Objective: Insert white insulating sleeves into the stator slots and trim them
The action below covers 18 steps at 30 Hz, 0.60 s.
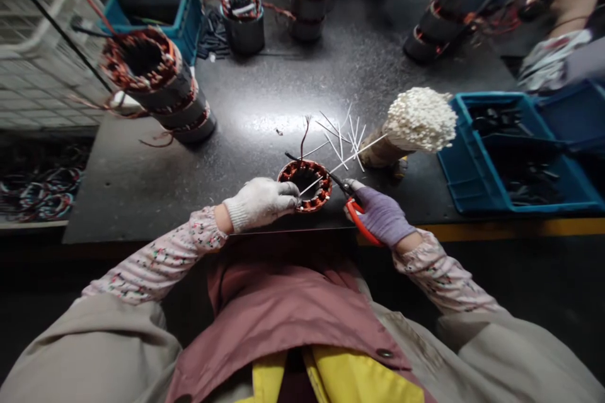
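A motor stator (327, 190) with copper windings lies at the table's near edge, its round opening facing up. My left hand (262, 201), in a white glove, is closed at the stator's left rim. Its fingertips pinch the lower end of a thin white stick (347, 160), which slants over the opening to the upper right. Red-handled cutters (362, 223) are gripped in my right hand (382, 214), which wears a purple glove. The cutters' dark jaws point at the stator's right rim, close to the stick; whether they touch it I cannot tell.
Loose white sticks (341, 146) lie beyond the stator, beside a thick upright bundle of white sticks (420, 119). Blue bins (520, 201) stand at the right. Stacked stators (182, 104) rise at the left, near a white crate (38, 75). A co-worker's arm (558, 56) reaches in from the right.
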Motion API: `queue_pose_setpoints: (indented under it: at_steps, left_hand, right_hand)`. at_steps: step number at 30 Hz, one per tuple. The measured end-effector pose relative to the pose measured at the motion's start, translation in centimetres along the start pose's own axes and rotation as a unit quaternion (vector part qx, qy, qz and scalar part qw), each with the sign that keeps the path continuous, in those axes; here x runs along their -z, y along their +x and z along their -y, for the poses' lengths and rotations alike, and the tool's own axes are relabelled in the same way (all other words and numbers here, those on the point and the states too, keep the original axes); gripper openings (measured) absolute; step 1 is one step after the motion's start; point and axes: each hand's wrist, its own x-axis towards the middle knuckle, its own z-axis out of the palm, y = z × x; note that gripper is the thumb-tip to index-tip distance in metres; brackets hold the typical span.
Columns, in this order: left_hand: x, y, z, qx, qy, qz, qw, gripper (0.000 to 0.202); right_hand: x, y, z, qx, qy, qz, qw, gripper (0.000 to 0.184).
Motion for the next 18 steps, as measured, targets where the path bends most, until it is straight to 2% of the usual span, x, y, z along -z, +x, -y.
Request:
queue_pose_setpoints:
  at_steps: [4, 7, 9, 12, 14, 15, 18]
  left_hand:
    - [-0.4, 0.1, 0.3, -0.002, -0.001, 0.016, 1.000, 0.030]
    - [0.2, 0.1, 0.2, 0.006, -0.002, 0.037, 0.999, 0.028]
    - [1.4, 0.0, -0.6, 0.017, 0.019, 0.046, 0.999, 0.024]
    - [3.0, 0.1, -3.2, 0.032, 0.071, 0.022, 0.997, 0.023]
    - [2.9, 0.7, -5.0, 0.044, 0.081, 0.021, 0.996, 0.039]
    - [2.3, 1.3, -5.6, 0.056, 0.077, 0.041, 0.995, 0.051]
    - [0.1, 3.6, -6.0, 0.162, 0.051, 0.104, 0.980, 0.083]
  right_hand:
    - [-0.6, 0.4, -0.2, 0.010, 0.011, 0.009, 1.000, 0.056]
    - [-0.5, 0.5, -0.2, 0.001, 0.004, 0.016, 1.000, 0.051]
    - [-0.2, 0.0, -0.2, -0.002, -0.009, 0.006, 1.000, 0.048]
    - [0.4, -2.0, -1.2, -0.013, -0.028, -0.028, 0.999, 0.046]
    - [0.6, -3.8, -2.9, -0.056, -0.041, -0.055, 0.996, 0.046]
    - [0.6, -4.7, -3.9, -0.090, -0.044, -0.070, 0.992, 0.044]
    - [0.7, -6.5, -7.2, -0.168, -0.039, -0.101, 0.980, 0.048]
